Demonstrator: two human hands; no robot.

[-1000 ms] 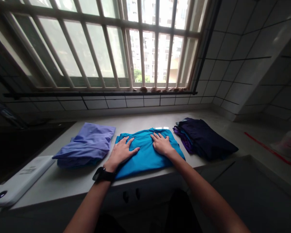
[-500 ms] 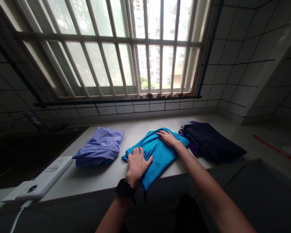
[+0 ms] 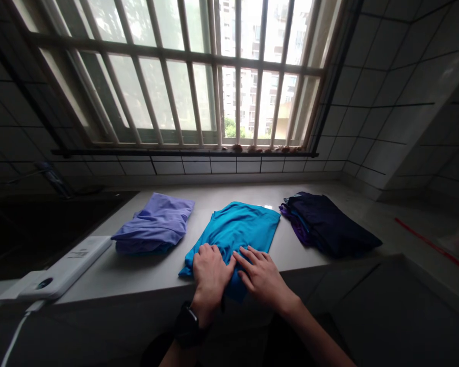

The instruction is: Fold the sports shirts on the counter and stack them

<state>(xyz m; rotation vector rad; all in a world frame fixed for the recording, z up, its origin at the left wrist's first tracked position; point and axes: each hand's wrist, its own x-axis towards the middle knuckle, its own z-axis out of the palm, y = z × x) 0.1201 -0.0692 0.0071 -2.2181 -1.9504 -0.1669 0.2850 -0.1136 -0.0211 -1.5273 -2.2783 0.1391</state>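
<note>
From here the blue cloth (image 3: 245,221) looks light, limp and perhaps slippery, best held by its folded edges; it lies on the counter (image 3: 137,272) between the lilac pile (image 3: 156,221) and the navy pile (image 3: 331,224), its near end drooping over the front. The right hand (image 3: 265,278) rests on it, fingers spread; whether the left hand (image 3: 210,275), fingers curled, pinches it I can't tell, nor what the dark sink (image 3: 110,202) holds

The cloth (image 3: 248,221) is plain bright blue, one stack (image 3: 153,221) lavender (blue edging below), the darker pile (image 3: 336,227) perhaps navy; the strip (image 3: 432,244) red.
</note>
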